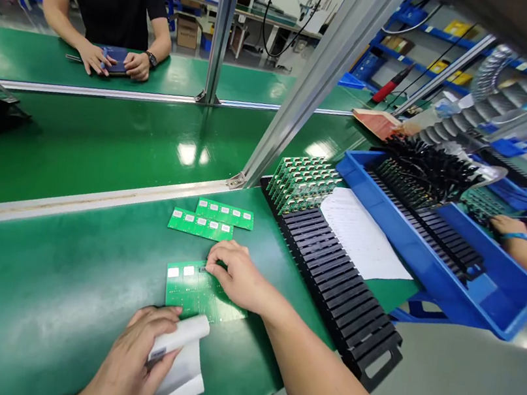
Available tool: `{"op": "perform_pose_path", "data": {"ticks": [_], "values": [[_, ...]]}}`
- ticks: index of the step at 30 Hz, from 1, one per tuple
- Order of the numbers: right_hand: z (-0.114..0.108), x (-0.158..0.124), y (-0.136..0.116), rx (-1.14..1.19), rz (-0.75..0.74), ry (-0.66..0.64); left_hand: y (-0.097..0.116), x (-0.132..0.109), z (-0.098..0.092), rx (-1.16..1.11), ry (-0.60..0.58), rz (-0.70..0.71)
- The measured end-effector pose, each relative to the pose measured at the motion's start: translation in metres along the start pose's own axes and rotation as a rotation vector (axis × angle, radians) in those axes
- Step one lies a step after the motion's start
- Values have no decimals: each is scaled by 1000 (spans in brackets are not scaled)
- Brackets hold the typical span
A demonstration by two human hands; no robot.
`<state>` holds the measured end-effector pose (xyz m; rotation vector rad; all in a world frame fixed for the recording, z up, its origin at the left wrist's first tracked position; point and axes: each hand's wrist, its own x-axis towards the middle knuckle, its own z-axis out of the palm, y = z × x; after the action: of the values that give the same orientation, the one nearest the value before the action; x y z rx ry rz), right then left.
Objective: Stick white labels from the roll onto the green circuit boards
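A green circuit board [194, 291] lies flat on the green table in front of me, with two white labels near its far left edge. My right hand [234, 276] rests on the board's far right part, fingertips pressed together at the row of labels. My left hand [135, 356] grips a curled white label sheet [180, 360] just below the board. Two more green boards [210, 219] with white labels lie a little farther away.
A long black slotted rack [339, 285] runs along my right, holding several upright green boards [300, 183] at its far end. A blue tray [435, 243] with another rack stands beyond. A white paper [361, 235] lies between. A person sits across; another person's arm shows at right.
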<state>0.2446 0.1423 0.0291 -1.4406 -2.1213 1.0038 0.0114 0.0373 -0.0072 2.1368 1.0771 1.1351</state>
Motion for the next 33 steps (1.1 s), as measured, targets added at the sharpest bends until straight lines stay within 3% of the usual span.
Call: {"op": "perform_pose_path", "data": {"ticks": [9, 33], "values": [[2, 0, -2, -60, 8, -6, -1, -3, 0, 7, -48, -30], [3, -1, -10, -91, 41, 5, -1, 0, 0, 7, -24, 27]]}}
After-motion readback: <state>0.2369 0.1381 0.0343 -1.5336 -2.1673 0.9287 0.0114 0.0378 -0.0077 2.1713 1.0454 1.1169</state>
